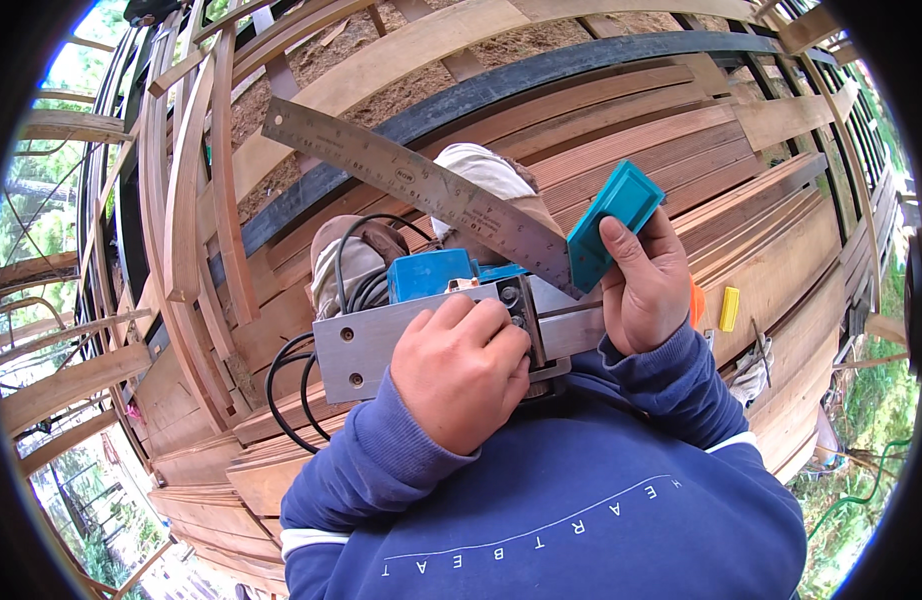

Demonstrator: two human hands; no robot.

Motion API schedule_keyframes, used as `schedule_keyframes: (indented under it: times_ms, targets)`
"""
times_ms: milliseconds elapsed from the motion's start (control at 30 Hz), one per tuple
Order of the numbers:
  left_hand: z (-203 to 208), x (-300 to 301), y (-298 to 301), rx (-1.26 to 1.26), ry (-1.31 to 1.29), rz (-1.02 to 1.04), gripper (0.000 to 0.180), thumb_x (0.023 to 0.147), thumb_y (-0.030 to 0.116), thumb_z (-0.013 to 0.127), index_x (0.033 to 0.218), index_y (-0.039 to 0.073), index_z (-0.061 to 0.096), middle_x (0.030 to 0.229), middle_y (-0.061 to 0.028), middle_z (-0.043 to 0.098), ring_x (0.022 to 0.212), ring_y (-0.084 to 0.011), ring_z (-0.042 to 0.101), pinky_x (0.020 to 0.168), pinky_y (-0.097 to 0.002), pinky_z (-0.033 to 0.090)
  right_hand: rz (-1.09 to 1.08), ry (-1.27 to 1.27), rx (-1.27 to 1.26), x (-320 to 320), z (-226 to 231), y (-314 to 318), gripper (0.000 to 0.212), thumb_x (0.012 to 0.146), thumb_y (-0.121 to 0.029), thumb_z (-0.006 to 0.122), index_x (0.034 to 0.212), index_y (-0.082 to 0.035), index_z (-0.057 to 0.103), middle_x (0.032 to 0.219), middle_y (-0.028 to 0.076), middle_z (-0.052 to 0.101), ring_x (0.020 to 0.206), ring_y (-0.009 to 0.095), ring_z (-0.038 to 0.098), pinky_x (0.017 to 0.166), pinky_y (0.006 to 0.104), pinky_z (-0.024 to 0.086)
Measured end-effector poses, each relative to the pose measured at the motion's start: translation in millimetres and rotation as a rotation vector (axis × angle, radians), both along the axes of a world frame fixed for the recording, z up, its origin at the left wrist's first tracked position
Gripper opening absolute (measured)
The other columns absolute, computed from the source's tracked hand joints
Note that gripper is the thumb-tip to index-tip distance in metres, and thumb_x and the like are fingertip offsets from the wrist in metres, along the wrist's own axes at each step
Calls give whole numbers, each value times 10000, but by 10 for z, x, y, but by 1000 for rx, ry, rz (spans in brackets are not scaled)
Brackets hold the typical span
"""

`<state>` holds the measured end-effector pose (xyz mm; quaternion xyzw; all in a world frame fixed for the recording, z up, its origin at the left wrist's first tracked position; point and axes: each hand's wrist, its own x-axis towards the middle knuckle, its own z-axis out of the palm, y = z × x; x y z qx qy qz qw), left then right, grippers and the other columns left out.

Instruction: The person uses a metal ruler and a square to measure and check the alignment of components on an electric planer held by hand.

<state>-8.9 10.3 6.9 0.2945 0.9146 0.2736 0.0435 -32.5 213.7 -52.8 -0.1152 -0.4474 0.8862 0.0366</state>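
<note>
An electric hand planer lies upside down across my lap, its grey metal sole point(356, 345) facing up and its blue body point(426, 275) showing on the far side. My left hand point(461, 370) is closed over the sole with curled fingers, beside the bolted cutter block point(516, 310); the fingertips are partly hidden. In my right hand point(646, 285) is the teal stock of a try square point(616, 220), gripped between thumb and fingers. Its steel ruled blade point(411, 180) slants away to the upper left, over my knees, with its near end above the planer.
A black cord point(281, 385) loops left of the planer. Stacked timber boards point(621, 150) lie ahead and to the right. A yellow block point(729, 309) and an orange object point(697, 302) sit near my right hand. Long wooden strips point(186, 200) stand at the left.
</note>
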Motion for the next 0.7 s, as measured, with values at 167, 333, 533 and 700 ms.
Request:
schedule_keyframes:
  times_ms: [167,333,533,700]
  targets:
    - [-16,16,9,-9,-4,-6,96,738,109,780,801,96,709,844,-34,611,788,-250,600,717,-378,516,-8,-16,38,-3,6,-10,220,994,-48,696,1202,-24,627,1068,38,700,962,106,661,893,266,536]
    - [-13,48,34,-44,12,-1,96,750,119,777,788,101,691,832,-29,601,800,-243,590,712,-375,506,-15,-29,61,8,10,-15,209,996,-53,696,1193,-30,633,1062,32,700,956,99,655,887,260,531]
    - [-14,70,33,-69,17,-8,104,769,125,772,783,101,672,833,-36,589,811,-246,587,711,-378,496,-16,-32,84,18,13,-27,203,998,-54,694,1190,-31,635,1058,27,700,955,96,653,886,261,530]
    - [0,96,38,-54,7,5,106,772,113,776,806,92,679,840,-47,594,811,-254,589,725,-379,493,5,-3,64,28,-36,10,246,997,-54,694,1231,-29,621,1084,39,699,975,117,665,894,282,548]
